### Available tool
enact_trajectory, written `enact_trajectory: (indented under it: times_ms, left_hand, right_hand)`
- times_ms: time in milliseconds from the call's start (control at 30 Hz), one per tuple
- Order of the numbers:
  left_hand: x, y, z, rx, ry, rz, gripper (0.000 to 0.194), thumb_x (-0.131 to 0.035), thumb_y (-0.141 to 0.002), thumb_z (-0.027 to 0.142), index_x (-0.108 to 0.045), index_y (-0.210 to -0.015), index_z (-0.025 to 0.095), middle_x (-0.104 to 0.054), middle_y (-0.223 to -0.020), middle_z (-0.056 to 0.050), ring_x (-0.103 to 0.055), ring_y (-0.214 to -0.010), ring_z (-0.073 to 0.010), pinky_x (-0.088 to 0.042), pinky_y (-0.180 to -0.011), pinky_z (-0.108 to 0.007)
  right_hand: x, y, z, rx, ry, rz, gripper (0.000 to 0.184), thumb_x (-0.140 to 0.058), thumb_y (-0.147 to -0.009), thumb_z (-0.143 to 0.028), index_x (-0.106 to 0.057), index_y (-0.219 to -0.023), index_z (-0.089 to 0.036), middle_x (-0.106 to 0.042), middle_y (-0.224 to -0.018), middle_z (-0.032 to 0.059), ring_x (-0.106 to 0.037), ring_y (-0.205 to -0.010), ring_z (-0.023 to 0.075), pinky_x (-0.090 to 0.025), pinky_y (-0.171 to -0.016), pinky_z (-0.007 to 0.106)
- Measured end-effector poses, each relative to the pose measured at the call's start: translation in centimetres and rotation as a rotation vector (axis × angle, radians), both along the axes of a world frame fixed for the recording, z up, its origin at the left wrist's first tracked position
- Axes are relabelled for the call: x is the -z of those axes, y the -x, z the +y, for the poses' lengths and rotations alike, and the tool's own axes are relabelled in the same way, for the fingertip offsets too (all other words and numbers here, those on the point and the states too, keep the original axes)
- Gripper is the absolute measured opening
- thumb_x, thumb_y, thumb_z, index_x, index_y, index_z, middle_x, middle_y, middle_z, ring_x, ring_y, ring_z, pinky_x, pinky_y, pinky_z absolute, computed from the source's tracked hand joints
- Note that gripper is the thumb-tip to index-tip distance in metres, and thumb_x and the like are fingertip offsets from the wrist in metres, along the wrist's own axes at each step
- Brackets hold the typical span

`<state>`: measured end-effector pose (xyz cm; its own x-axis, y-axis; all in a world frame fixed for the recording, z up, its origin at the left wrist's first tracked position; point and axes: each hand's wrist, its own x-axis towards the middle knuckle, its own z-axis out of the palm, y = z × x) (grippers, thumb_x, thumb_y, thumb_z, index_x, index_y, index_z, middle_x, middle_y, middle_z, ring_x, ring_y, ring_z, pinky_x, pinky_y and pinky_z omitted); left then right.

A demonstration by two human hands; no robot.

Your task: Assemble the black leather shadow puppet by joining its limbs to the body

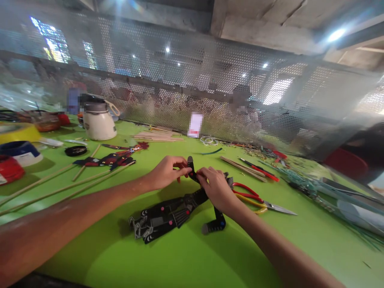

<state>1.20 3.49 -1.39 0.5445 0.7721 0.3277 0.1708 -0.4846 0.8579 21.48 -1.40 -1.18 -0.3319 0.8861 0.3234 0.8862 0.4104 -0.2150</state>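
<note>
A black flat jointed puppet figure (168, 214) with pink and blue dots lies on the green table (186, 260) in front of me. My left hand (166, 172) pinches its upper end, a black strip that sticks up near the middle of the view. My right hand (217, 190) lies closed over the figure's middle, its fingertips meeting the left hand's at that strip. One black limb with a blue dot (216, 225) hangs out below my right wrist.
Red-and-yellow-handled scissors (258, 200) lie just right of my right hand. A second dark red puppet (108, 160) and long bamboo sticks (60, 188) lie to the left. A white jug (99, 120), tape rolls, bowls and pliers (261, 170) stand farther back. Perforated metal mesh (210, 92) closes the far edge.
</note>
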Motion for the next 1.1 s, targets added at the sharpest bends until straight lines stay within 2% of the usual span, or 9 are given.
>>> enact_trajectory:
  times_ms: [167, 300, 400, 500, 667, 800, 967, 1100]
  left_hand:
    - [0.8, -0.2, 0.5, -0.051, -0.023, -0.017, 0.03, -0.056, -0.095, 0.038, -0.063, -0.087, 0.01, -0.069, -0.076, -0.008, -0.064, -0.064, -0.0136, -0.056, -0.053, -0.023]
    - [0.7, 0.2, 0.4, -0.047, -0.111, 0.057, 0.034, -0.052, -0.098, 0.039, -0.065, -0.085, 0.011, -0.069, -0.078, -0.007, -0.062, -0.061, -0.0127, -0.053, -0.055, -0.023]
    - [0.1, 0.5, 0.1, 0.004, -0.222, 0.158, 0.03, -0.058, -0.095, 0.034, -0.067, -0.077, 0.012, -0.066, -0.072, -0.004, -0.057, -0.057, -0.0116, -0.046, -0.057, -0.023]
    - [-0.5, 0.6, -0.2, 0.07, -0.341, 0.236, 0.025, -0.063, -0.091, 0.026, -0.067, -0.071, 0.013, -0.061, -0.067, -0.003, -0.055, -0.063, -0.0138, -0.04, -0.062, -0.025]
    - [-0.6, 0.4, -0.5, 0.172, -0.429, 0.28, 0.017, -0.061, -0.092, 0.022, -0.07, -0.079, 0.015, -0.063, -0.075, -0.004, -0.056, -0.072, -0.0158, -0.04, -0.069, -0.026]
    - [-0.7, 0.5, -0.4, 0.18, -0.36, 0.226, 0.014, -0.064, -0.091, 0.026, -0.072, -0.088, 0.015, -0.066, -0.082, -0.004, -0.059, -0.078, -0.0161, -0.045, -0.074, -0.027]
    - [-0.5, 0.4, 0.1, 0.086, -0.145, 0.081, 0.025, -0.065, -0.09, 0.036, -0.07, -0.09, 0.012, -0.065, -0.081, -0.005, -0.06, -0.066, -0.0122, -0.05, -0.058, -0.022]
    - [-0.3, 0.4, 0.7, 0.04, 0.028, -0.049, 0.03, -0.062, -0.092, 0.039, -0.065, -0.088, 0.009, -0.067, -0.075, -0.007, -0.062, -0.064, -0.0127, -0.055, -0.056, -0.024]
  right_hand:
    - [-0.9, -0.4, 0.0, -0.018, 0.022, 0.046, 0.023, -0.056, -0.098, -0.022, -0.065, -0.078, -0.016, -0.067, -0.078, 0.0046, -0.056, -0.08, 0.0182, -0.034, -0.077, 0.03]
    - [-1.2, -1.0, 0.2, -0.078, 0.013, 0.018, 0.022, -0.054, -0.098, -0.019, -0.067, -0.08, -0.016, -0.068, -0.082, 0.0045, -0.056, -0.081, 0.0171, -0.033, -0.082, 0.032]
    - [-1.1, -1.4, 0.4, -0.154, 0.037, -0.025, 0.022, -0.056, -0.096, -0.017, -0.068, -0.079, -0.016, -0.068, -0.078, 0.0029, -0.055, -0.077, 0.0152, -0.033, -0.079, 0.03]
    - [-0.9, -1.6, 0.1, -0.238, 0.059, -0.073, 0.022, -0.056, -0.095, -0.015, -0.068, -0.075, -0.017, -0.068, -0.076, 0.0018, -0.057, -0.078, 0.0147, -0.032, -0.077, 0.03]
    - [-1.1, -1.3, -0.3, -0.304, 0.041, -0.128, 0.025, -0.053, -0.095, -0.015, -0.066, -0.074, -0.017, -0.067, -0.076, 0.0032, -0.055, -0.079, 0.0162, -0.032, -0.078, 0.032]
    - [-1.0, -1.1, -0.1, -0.309, 0.001, -0.105, 0.025, -0.054, -0.096, -0.016, -0.067, -0.075, -0.016, -0.065, -0.076, 0.0046, -0.053, -0.078, 0.0172, -0.032, -0.076, 0.033]
    - [-1.0, -1.1, 0.3, -0.263, -0.047, 0.055, 0.019, -0.057, -0.095, -0.016, -0.068, -0.079, -0.016, -0.065, -0.076, 0.0034, -0.055, -0.073, 0.0148, -0.036, -0.072, 0.028]
    - [-1.4, -1.0, 0.1, -0.198, -0.123, 0.207, 0.025, -0.054, -0.097, -0.02, -0.066, -0.075, -0.015, -0.062, -0.072, 0.0037, -0.054, -0.071, 0.0153, -0.037, -0.069, 0.028]
